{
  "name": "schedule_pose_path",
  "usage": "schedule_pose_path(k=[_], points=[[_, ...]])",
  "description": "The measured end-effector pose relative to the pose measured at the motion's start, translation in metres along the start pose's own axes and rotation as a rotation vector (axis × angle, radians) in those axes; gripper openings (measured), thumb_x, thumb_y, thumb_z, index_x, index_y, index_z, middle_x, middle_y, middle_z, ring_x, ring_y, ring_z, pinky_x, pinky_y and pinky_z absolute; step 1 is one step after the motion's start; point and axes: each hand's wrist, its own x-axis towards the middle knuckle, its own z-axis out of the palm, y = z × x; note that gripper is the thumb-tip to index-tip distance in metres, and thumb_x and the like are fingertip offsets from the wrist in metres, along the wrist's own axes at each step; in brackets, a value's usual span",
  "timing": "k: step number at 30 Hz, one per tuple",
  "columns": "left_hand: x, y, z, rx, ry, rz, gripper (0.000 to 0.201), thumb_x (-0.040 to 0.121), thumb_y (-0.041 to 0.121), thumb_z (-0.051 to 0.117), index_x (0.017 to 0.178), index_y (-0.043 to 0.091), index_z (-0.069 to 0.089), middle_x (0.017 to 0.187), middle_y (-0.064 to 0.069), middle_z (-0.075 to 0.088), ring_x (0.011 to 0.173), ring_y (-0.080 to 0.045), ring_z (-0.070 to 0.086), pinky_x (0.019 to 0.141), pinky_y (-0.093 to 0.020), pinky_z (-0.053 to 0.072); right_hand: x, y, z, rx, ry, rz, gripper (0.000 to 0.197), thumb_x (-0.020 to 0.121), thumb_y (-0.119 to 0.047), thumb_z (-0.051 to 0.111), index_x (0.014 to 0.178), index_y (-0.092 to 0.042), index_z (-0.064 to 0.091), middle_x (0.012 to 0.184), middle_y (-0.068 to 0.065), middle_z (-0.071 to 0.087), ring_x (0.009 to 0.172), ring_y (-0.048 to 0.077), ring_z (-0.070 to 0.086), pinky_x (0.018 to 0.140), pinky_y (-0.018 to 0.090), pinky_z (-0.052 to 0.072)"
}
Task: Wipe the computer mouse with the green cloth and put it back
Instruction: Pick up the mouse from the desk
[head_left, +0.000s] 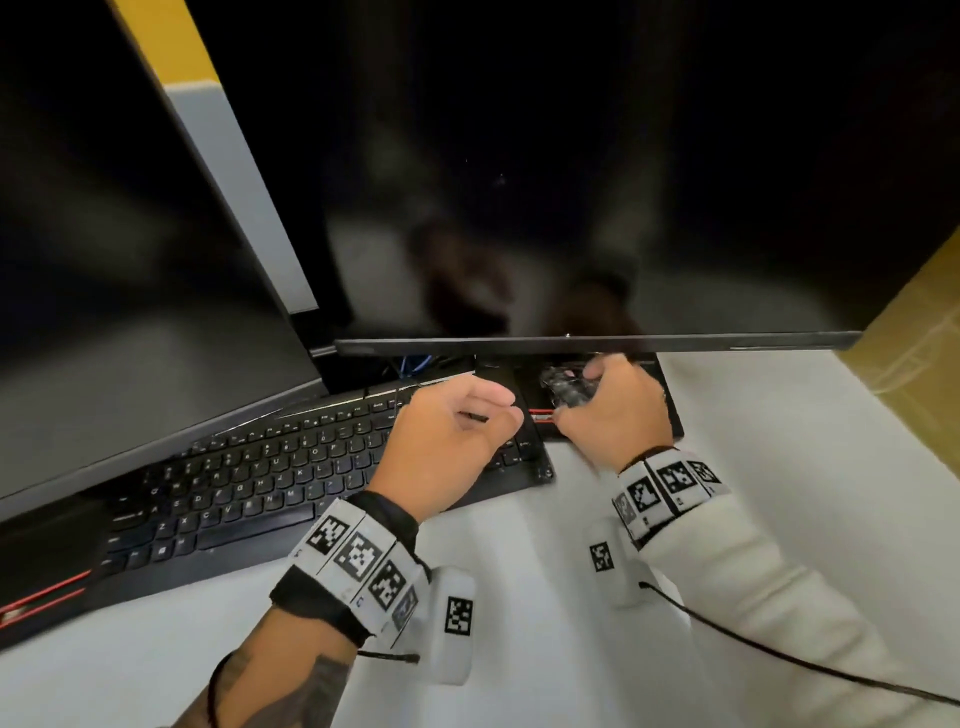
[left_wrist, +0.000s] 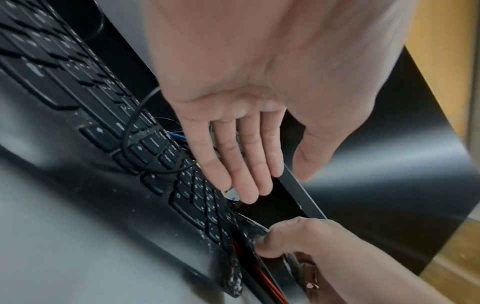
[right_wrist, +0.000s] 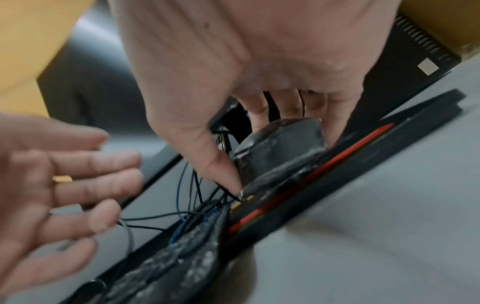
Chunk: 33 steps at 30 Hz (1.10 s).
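Note:
The black computer mouse (head_left: 563, 388) sits on a black mouse pad (head_left: 673, 413) with a red stripe, just under the lower edge of the middle monitor. My right hand (head_left: 574, 395) grips it, thumb on the near side and fingers over the far side; the right wrist view shows the mouse (right_wrist: 280, 148) dusty and the right hand (right_wrist: 280, 158) curled round it. My left hand (head_left: 514, 410) hovers over the right end of the keyboard, holding nothing; the left wrist view shows the left hand (left_wrist: 275, 185) with straight fingers. No green cloth is in any view.
A black keyboard (head_left: 260, 467) lies on the white desk (head_left: 779, 467) to the left of the mouse pad. Two dark monitors (head_left: 571, 182) stand close behind, the middle one's edge overhanging the mouse. Loose black and blue cables (right_wrist: 192, 205) tangle behind the pad.

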Motion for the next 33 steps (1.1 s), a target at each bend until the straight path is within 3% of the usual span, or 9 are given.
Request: schedule_pose_path(k=[4, 7, 12, 15, 18, 21, 25, 29, 33], points=[[0.000, -0.001, 0.002, 0.070, -0.089, 0.055, 0.003, 0.090, 0.018, 0.076, 0.092, 0.019, 0.078, 0.083, 0.000, 0.081, 0.077, -0.022, 0.078, 0.070, -0.021, 0.056, -0.017, 0.009, -0.016, -0.014, -0.088, -0.053, 0.037, 0.072, -0.027, 0.086, 0.095, -0.024, 0.057, 0.090, -0.006, 0.065, 0.092, 0.021, 0.062, 0.074, 0.032, 0.051], [-0.004, 0.001, 0.001, 0.122, -0.190, 0.084, 0.004, 0.088, 0.020, 0.076, 0.089, 0.017, 0.079, 0.080, -0.005, 0.080, 0.076, -0.022, 0.078, 0.061, -0.014, 0.050, -0.035, 0.018, -0.034, -0.036, -0.101, -0.084, 0.036, 0.069, -0.029, 0.086, 0.089, -0.029, 0.057, 0.088, -0.005, 0.067, 0.085, 0.016, 0.063, 0.066, 0.030, 0.049], [-0.010, 0.012, 0.008, 0.185, -0.306, 0.090, 0.009, 0.091, 0.027, 0.075, 0.093, 0.019, 0.080, 0.084, 0.001, 0.082, 0.080, -0.018, 0.080, 0.073, -0.022, 0.056, -0.058, 0.018, -0.055, -0.030, 0.012, -0.215, 0.040, 0.069, -0.030, 0.087, 0.092, -0.030, 0.054, 0.092, -0.008, 0.067, 0.081, 0.010, 0.060, 0.058, 0.028, 0.040], [-0.016, 0.023, 0.016, 0.269, -0.319, 0.107, 0.041, 0.103, 0.050, 0.056, 0.101, 0.016, 0.079, 0.089, 0.002, 0.083, 0.082, -0.018, 0.081, 0.081, -0.034, 0.062, -0.071, 0.004, -0.055, 0.020, 0.108, -0.345, 0.042, 0.070, -0.031, 0.088, 0.097, -0.026, 0.056, 0.092, -0.011, 0.063, 0.081, 0.004, 0.056, 0.056, 0.023, 0.037], [-0.032, 0.031, 0.016, 0.212, -0.264, 0.053, 0.063, 0.106, 0.060, 0.039, 0.105, 0.012, 0.079, 0.090, -0.002, 0.084, 0.083, -0.020, 0.081, 0.084, -0.035, 0.063, -0.085, -0.008, -0.049, 0.117, 0.196, -0.472, 0.045, 0.069, -0.031, 0.089, 0.100, -0.023, 0.057, 0.090, -0.010, 0.063, 0.081, 0.004, 0.057, 0.056, 0.020, 0.038], [-0.066, 0.029, 0.010, -0.012, -0.148, 0.033, 0.053, 0.106, 0.052, 0.050, 0.111, 0.008, 0.078, 0.095, -0.007, 0.083, 0.092, -0.023, 0.081, 0.086, -0.036, 0.064, -0.108, -0.016, -0.039, 0.225, 0.232, -0.558, 0.046, 0.069, -0.030, 0.089, 0.101, -0.022, 0.058, 0.091, -0.010, 0.062, 0.078, 0.001, 0.055, 0.053, 0.012, 0.034], [-0.115, 0.022, -0.016, -0.272, -0.054, 0.001, 0.033, 0.107, 0.035, 0.057, 0.118, 0.009, 0.074, 0.098, -0.007, 0.079, 0.092, -0.023, 0.079, 0.089, -0.041, 0.063, -0.143, -0.035, -0.022, 0.323, 0.144, -0.695, 0.047, 0.072, -0.031, 0.090, 0.105, -0.023, 0.058, 0.104, -0.004, 0.065, 0.091, 0.011, 0.064, 0.067, 0.020, 0.050], [-0.151, 0.009, -0.049, -0.352, 0.001, 0.006, 0.036, 0.109, 0.029, 0.055, 0.129, 0.003, 0.068, 0.115, -0.015, 0.073, 0.105, -0.035, 0.075, 0.094, -0.055, 0.061, -0.167, -0.052, -0.008, 0.434, 0.040, -0.749, 0.036, 0.079, -0.025, 0.089, 0.106, -0.023, 0.066, 0.109, -0.005, 0.069, 0.101, 0.015, 0.069, 0.089, 0.034, 0.060], [-0.181, -0.007, -0.076, -0.367, 0.069, 0.042, 0.032, 0.111, 0.028, 0.049, 0.132, 0.011, 0.067, 0.131, -0.018, 0.073, 0.117, -0.039, 0.073, 0.095, -0.049, 0.061, -0.188, -0.074, 0.005, 0.571, -0.107, -0.726, 0.039, 0.081, -0.015, 0.087, 0.111, -0.021, 0.064, 0.106, -0.006, 0.069, 0.100, 0.013, 0.070, 0.084, 0.034, 0.062]])
